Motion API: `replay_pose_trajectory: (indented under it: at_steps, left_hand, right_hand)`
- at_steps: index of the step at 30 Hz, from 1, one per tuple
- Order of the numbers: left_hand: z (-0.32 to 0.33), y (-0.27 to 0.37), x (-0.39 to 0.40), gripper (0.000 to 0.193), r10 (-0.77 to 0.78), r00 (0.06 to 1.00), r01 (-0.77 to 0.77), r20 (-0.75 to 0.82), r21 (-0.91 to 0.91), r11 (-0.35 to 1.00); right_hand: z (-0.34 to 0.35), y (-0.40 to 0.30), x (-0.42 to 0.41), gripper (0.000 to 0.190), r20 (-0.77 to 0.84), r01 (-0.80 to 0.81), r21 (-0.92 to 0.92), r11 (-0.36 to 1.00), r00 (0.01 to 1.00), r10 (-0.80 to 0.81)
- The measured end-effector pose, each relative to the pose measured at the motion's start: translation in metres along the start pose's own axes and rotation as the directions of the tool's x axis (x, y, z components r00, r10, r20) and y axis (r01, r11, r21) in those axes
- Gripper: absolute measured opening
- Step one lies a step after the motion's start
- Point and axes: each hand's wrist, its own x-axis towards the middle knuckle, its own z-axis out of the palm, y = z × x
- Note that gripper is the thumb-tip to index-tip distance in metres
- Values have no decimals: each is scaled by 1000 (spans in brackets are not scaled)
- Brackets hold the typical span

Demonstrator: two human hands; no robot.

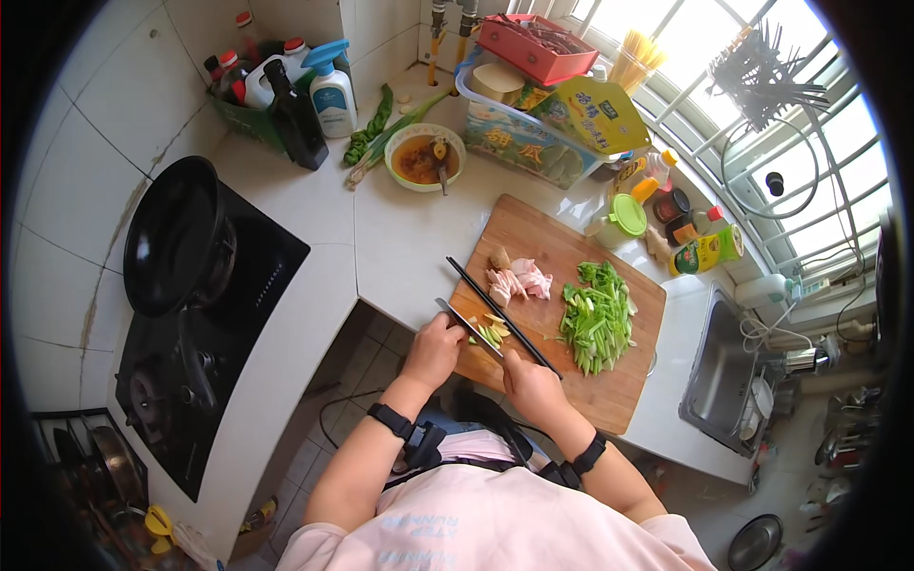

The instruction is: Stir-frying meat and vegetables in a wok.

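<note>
My right hand [532,382] grips the handle of a kitchen knife [471,328], which slants over the near left edge of a wooden cutting board [607,407]. My left hand [434,350] has its fingers curled at the blade near its tip end. Below and beside the blade lie sliced ginger and scallion pieces [494,330], partly hidden by it. A pair of black chopsticks [503,314] lies diagonally across the board. Beyond them are slices of pale pink raw meat [521,280] and a brown, root-like piece [499,258]. Chopped green vegetable [598,317] is heaped on the right.
A wok [175,235] sits on the black gas stove [268,246] at left. Behind the board stand a bowl of brown sauce with a spoon [421,160] and a plastic storage box [525,146]. Seasoning bottles [671,203] line the window side. The steel sink [717,364] is at right.
</note>
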Motion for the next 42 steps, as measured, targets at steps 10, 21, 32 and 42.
replay_pose_trajectory:
  at_steps: [10, 21, 32, 42]
  left_hand:
    - [4, -2, 0, 9, 108, 994, -108, -4, 66, 992]
    - [2, -3, -1, 16, 121, 992, -119, -24, 82, 990]
    - [3, -3, -2, 12, 132, 990, -127, -40, 95, 987]
    - [5, -5, -1, 7, 100, 993, -108, 58, 169, 980]
  right_hand:
    - [30, 4, 25, 14, -92, -78, 137, 987, 992, 91]
    - [3, -6, 1, 13, 12, -58, 67, 996, 998, 57]
    - [19, 1, 17, 13, -82, -116, 206, 972, 987, 135]
    - [21, -10, 17, 13, -12, -58, 129, 990, 998, 60]
